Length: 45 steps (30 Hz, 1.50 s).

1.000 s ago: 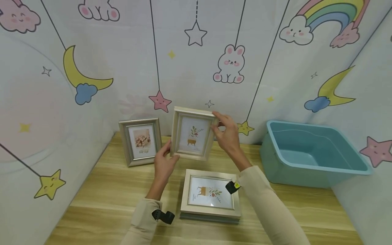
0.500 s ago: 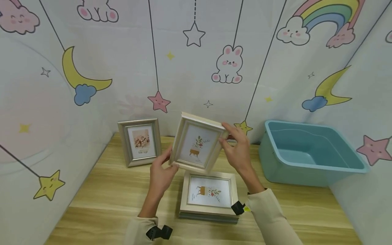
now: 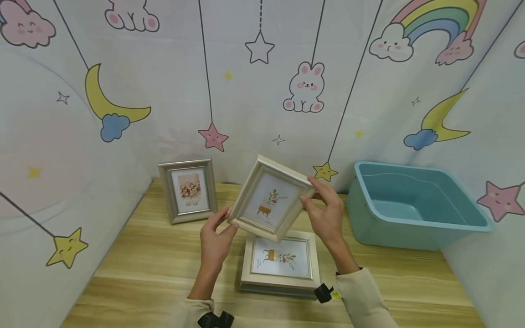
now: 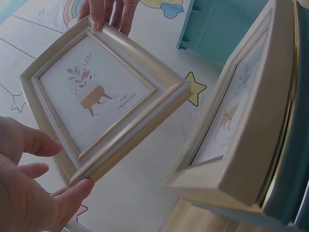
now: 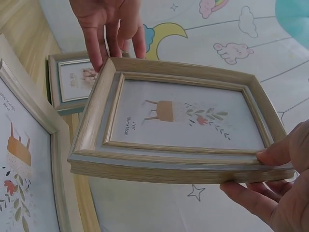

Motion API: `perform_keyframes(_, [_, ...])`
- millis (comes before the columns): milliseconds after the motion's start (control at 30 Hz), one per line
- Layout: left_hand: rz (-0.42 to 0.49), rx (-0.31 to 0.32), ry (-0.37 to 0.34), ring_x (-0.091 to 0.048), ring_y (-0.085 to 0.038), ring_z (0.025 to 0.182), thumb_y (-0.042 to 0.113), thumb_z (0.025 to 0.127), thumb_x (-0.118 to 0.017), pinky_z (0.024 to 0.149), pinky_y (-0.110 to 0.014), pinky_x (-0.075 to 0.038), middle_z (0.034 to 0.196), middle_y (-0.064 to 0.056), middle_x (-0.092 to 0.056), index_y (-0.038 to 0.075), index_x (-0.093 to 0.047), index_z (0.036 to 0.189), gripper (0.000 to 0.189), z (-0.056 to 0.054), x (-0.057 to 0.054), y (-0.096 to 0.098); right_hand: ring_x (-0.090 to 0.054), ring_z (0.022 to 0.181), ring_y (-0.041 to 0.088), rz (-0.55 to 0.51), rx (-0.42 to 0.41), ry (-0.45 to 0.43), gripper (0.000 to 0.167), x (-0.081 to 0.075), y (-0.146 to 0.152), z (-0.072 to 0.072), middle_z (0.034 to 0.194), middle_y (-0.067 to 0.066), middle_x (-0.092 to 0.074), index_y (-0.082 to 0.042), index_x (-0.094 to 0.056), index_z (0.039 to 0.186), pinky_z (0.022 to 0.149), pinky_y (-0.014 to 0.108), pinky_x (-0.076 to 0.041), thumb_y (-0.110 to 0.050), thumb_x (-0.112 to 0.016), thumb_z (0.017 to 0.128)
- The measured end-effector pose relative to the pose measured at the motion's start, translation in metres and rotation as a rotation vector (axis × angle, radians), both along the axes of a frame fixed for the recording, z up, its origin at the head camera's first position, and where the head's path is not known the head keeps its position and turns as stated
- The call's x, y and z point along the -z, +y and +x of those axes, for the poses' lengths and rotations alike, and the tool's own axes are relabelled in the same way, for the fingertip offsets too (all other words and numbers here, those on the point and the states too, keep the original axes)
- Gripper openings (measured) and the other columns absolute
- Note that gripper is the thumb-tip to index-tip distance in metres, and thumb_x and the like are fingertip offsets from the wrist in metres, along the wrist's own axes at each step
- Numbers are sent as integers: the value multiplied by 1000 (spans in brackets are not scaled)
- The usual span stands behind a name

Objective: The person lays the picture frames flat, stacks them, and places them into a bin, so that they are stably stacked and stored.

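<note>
A cream picture frame [image 3: 268, 200] with a potted-plant print hangs tilted between both hands above the table. My left hand [image 3: 215, 241] pinches its lower left corner, thumb in front. At the upper right corner my right hand [image 3: 326, 217] grips the edge between thumb and fingers, as the right wrist view also shows at the frame's border [image 5: 183, 162]. Just below lies a stack of picture frames [image 3: 280, 264], the top one cream with the same print turned sideways. The lifted frame overlaps the stack's far edge in the head view.
A silver-brown picture frame [image 3: 187, 191] with a flower photo stands upright at the back left of the wooden table [image 3: 135, 264]. A blue-green plastic tub [image 3: 402, 232] is at the back right. Behind hangs a white cartoon-printed backdrop [image 3: 172, 68].
Both hands have brought the cream picture frame down and slightly right, toward the stack. It has tilted clockwise, and the right hand has dropped more than the left.
</note>
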<state>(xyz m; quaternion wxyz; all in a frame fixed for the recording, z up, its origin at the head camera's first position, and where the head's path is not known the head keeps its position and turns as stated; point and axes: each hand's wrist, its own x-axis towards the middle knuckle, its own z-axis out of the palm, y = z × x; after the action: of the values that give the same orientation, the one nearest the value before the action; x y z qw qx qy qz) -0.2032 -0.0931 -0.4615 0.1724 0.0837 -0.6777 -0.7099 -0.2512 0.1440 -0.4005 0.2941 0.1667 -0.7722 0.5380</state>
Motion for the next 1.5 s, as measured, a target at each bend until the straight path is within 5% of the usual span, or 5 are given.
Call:
perform_keyframes(400, [389, 28, -24, -50, -33, 129, -13, 87, -58, 93, -19, -54, 144, -28, -42, 3, -24, 157, 79, 2, 4, 13, -64, 89, 2, -196, -48, -122, 53, 12, 7, 5, 119, 29, -59, 3, -60, 134, 66, 23, -60, 18, -68, 83])
perform_keyframes(567, [522, 145, -52, -53, -26, 124, -4, 96, -53, 98, -44, -54, 144, -25, -40, 9, -17, 159, 75, 3, 10, 15, -66, 88, 3, -305, -100, -183, 55, 14, 6, 6, 125, 29, -57, 7, -57, 135, 66, 27, -61, 22, -64, 83])
perform_keyframes(767, [603, 282, -92, -38, -44, 139, 8, 104, -45, 100, -71, -42, 152, -26, -35, 18, -28, 157, 57, 4, 16, 20, -67, 87, 6, -384, -127, -216, 57, 16, 3, 6, 124, 27, -55, 8, -55, 136, 68, 29, -61, 24, -62, 82])
perform_keyframes(1000, [630, 315, -113, -37, -47, 141, 15, 107, -42, 98, -67, -46, 156, -24, -35, 22, -30, 157, 51, 5, 19, 24, -67, 87, 7, -405, -122, -235, 58, 20, 4, 7, 126, 25, -55, 6, -55, 138, 69, 29, -62, 23, -62, 83])
perform_keyframes(1500, [480, 261, -53, -62, -24, 110, 12, 106, -45, 89, -58, -55, 130, -14, -55, 11, -38, 152, 46, 5, 21, 19, -63, 96, 8, -393, -24, -233, 46, 27, 9, 13, 115, 1, -58, 9, -62, 128, 77, 23, -60, 15, -69, 83])
